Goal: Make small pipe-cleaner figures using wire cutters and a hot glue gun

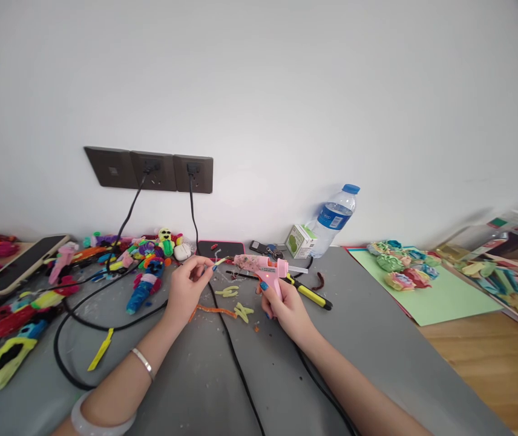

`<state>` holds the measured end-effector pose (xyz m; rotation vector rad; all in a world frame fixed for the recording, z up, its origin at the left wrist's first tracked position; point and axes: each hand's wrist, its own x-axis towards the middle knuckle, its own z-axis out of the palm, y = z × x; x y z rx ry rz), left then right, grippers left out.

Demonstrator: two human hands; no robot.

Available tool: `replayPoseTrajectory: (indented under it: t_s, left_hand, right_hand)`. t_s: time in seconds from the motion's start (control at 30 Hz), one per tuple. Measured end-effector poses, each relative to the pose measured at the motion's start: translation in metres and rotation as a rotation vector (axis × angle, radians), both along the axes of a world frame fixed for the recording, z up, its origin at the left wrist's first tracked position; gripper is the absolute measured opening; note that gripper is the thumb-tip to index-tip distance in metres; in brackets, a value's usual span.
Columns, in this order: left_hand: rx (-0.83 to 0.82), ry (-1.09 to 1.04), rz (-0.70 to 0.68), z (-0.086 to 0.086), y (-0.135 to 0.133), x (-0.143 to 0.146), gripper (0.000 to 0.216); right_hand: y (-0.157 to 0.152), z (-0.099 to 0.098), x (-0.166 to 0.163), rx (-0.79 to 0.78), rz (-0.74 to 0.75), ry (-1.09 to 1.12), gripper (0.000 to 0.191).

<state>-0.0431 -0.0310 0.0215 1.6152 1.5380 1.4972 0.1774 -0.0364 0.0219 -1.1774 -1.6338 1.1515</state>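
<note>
My right hand (287, 309) is wrapped round the handle of a pink hot glue gun (261, 266), its nozzle pointing left. A glue stick (298, 269) sticks out of its back end. My left hand (189, 287) pinches a short pale yellow pipe cleaner piece (221, 262) close to the nozzle; I cannot tell whether the two touch. Below them on the grey table lie bent yellow pipe cleaner pieces (243, 312) and an orange pipe cleaner (216, 310). A yellow-and-black handled tool (312, 295) lies behind my right hand, its far end partly hidden.
Black cables (229, 339) cross the table from wall sockets (152, 171). Colourful pipe cleaner figures (143, 284) and a phone (20, 266) crowd the left. A water bottle (334, 221) and small box (299, 241) stand by the wall. Crumpled flowers (402, 264) lie on green paper (445, 306).
</note>
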Motion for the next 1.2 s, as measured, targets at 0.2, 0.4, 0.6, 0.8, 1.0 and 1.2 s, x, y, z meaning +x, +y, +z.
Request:
replayPoseTrajectory:
  t_s: [0.2, 0.4, 0.6, 0.8, 1.0, 1.2]
  left_hand:
    - [-0.004, -0.001, -0.004, 0.0007, 0.0004, -0.0003, 0.012]
    - [0.004, 0.003, -0.004, 0.0003, -0.0009, -0.0006, 0.011]
    - [0.011, 0.003, -0.005, -0.0016, -0.0001, -0.0008, 0.011]
    - [0.017, 0.006, 0.011, -0.0014, 0.0011, -0.001, 0.01]
    - [0.013, -0.004, 0.021, 0.0004, -0.0001, -0.0002, 0.011]
    - [0.016, -0.007, 0.021, 0.0008, -0.0009, -0.0004, 0.01]
  right_hand:
    - [0.0006, -0.0011, 0.0002, -0.002, 0.0, 0.004, 0.037]
    - [0.0003, -0.0012, 0.0, -0.004, -0.007, 0.0, 0.039]
    - [0.0001, -0.0021, -0.0003, 0.009, -0.021, -0.005, 0.041]
    - [0.0001, -0.0036, 0.0002, 0.025, -0.052, -0.063, 0.036]
    - [-0.0025, -0.0016, 0.0004, 0.055, -0.067, -0.109, 0.035]
    - [-0.0039, -0.0056, 0.0012, 0.125, -0.121, -0.176, 0.035]
